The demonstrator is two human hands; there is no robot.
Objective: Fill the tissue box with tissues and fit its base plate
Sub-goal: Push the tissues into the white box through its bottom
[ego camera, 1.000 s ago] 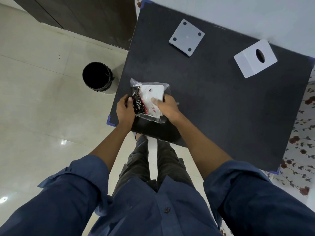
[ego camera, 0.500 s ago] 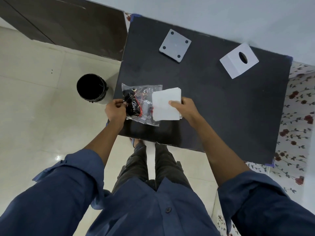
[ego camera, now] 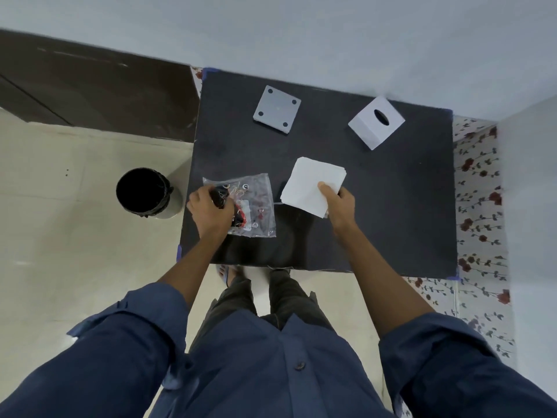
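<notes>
The white square tissue stack (ego camera: 313, 185) is pinched by the right hand (ego camera: 339, 203); the clear plastic wrapper (ego camera: 250, 203) is gripped by the left hand (ego camera: 209, 211). With such a loose pinch, sheets could get fanned out and dropped before the white cube tissue box (ego camera: 375, 123) is reached.

Even, soft indoor light, no hard shadows. Dull sheen on dark worktop (ego camera: 391, 221) just below right hand (ego camera: 339, 203). Slight motion blur overall. Strong wide-angle bending at edges; sleeves stretched.
</notes>
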